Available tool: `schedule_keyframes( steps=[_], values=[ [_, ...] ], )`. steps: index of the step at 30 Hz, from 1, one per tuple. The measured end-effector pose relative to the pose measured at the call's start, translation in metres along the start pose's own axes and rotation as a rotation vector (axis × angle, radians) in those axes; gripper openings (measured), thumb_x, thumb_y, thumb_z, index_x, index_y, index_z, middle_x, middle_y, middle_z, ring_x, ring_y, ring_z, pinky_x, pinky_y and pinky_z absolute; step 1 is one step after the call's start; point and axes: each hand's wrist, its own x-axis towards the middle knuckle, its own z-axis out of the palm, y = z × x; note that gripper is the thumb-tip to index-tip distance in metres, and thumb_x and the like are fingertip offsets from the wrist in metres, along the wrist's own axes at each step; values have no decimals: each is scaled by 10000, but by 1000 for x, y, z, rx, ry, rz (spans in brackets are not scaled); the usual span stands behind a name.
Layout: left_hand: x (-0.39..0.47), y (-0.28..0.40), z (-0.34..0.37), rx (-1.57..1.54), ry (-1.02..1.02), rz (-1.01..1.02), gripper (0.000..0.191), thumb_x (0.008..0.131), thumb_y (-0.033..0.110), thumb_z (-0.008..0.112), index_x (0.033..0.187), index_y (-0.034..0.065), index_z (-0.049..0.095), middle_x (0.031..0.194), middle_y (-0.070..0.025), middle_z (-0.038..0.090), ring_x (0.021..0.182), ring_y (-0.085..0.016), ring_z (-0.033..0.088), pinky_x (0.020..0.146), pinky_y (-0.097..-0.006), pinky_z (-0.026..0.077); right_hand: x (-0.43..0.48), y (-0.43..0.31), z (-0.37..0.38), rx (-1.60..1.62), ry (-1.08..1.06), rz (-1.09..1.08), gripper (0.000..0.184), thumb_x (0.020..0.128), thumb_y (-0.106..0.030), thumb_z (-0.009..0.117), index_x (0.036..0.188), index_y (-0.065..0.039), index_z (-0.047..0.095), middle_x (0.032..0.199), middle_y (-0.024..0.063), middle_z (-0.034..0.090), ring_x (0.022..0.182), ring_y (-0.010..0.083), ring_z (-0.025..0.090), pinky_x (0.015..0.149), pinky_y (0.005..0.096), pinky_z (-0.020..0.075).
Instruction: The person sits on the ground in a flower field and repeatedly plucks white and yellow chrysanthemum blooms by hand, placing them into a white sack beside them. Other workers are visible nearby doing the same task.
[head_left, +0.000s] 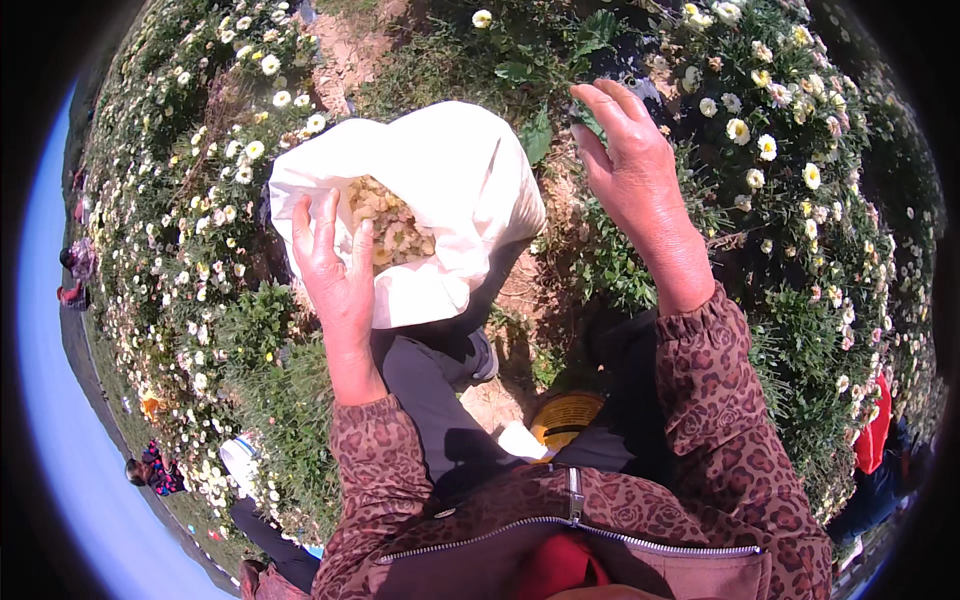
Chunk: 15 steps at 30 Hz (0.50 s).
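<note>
A white sack (465, 172) stands between the flower rows with its mouth open, and picked flower heads (390, 225) show inside. At the near left rim of the sack is my left hand (330, 262), its fingers spread, with nothing seen gripped in it. Over the green plants right of the sack, my right hand (630, 150) is raised with the thumb and fingers apart, and I see nothing in it.
Rows of white flowers (810, 176) grow on both sides. A yellow round container (568, 420) sits between my legs. A white bucket (240, 459) stands at the lower left, beside another person's leg. Several people are among the rows at left; a red bag (874, 431) is at right.
</note>
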Motion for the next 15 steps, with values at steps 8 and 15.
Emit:
schedule_keyframes(
  steps=[8,15],
  values=[
    [11,-61,-3,-269,208,-862,685,919,58,740,1488,-113,399,1418,-248,542,1252,-295,574,1068,-408,459,-5,-19,8,167,-332,9,392,835,41,715,1217,8,633,1075,193,661,990,385,656,845,444,541],
    [19,-80,23,-734,85,-1074,539,929,-14,666,1421,-121,476,1284,-192,647,1088,-238,673,961,-336,533,9,-15,27,174,-490,219,375,834,61,748,1198,16,670,1035,178,702,934,344,704,800,396,572]
  ],
)
